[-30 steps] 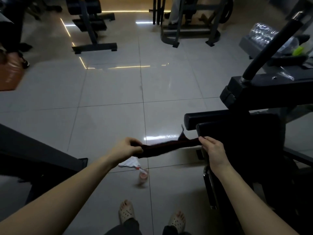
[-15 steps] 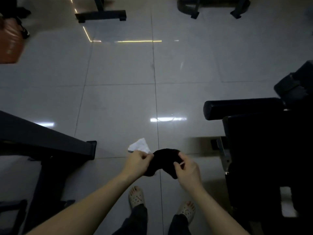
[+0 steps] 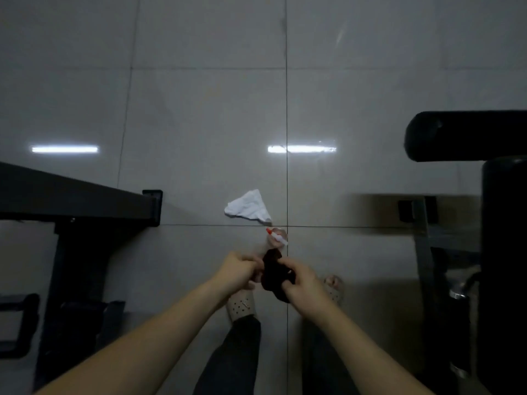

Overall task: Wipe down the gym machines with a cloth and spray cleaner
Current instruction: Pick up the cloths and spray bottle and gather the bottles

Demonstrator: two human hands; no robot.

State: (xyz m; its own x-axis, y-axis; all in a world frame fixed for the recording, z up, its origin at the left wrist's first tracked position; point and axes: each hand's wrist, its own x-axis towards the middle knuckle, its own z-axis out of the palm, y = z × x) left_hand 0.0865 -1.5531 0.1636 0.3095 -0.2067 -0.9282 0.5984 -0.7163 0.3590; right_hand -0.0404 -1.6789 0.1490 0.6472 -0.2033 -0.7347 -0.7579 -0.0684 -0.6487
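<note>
**Dark cloth bunched between two hands**

Dark, soft and crumpled, the cloth (image 3: 275,276) sits in a lumpy wad low in the middle of the view, above the person's feet. The left hand (image 3: 238,269) is curled, its fingers pinching the cloth's left edge. The right hand (image 3: 302,283) wraps round the right side, fingers folded over the fabric and the back of the hand up. Both bare forearms reach in from the near edge and converge on the wad.

Just beyond the hands, a small spray bottle (image 3: 276,238) with a white head and red nozzle tip stands on the floor; its body is blurred. A little farther lies a crumpled white rag (image 3: 248,208), roughly triangular. Pale perforated sandals (image 3: 241,305) show beneath the wrists.

The floor (image 3: 199,124) is glossy grey tile reflecting two light strips. A black steel machine frame (image 3: 77,195) stands left; a black padded roller (image 3: 467,135) juts in at right.
</note>
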